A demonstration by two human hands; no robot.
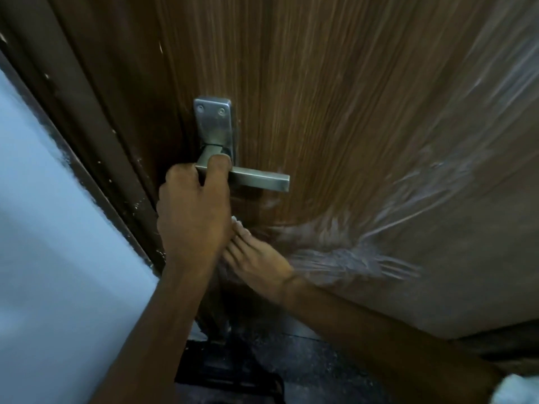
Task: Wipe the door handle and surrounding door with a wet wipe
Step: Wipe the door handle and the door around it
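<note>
One wooden door (335, 97), one steel lever handle (256, 177) on a rectangular backplate (214, 121) with two visible screws, and two bare hands. The left hand (194, 208) is clamped around the lever near its pivot, thumb on top, hiding that end of the bar; the free end juts out to the right. The right hand (256, 259) lies flat against the door just below the handle, fingers extended toward the left hand and partly tucked behind it. A sliver of white at those fingertips may be the wet wipe (237, 223); most of it is hidden, so the grip on it cannot be judged. Clear plastic film (408, 199), wrinkled and motion-blurred, covers the door's right and lower area. A pale blue wall (43, 228) stands left of the brown door frame (96, 158). The dark floor objects below are indistinct. No writing is legible.
</note>
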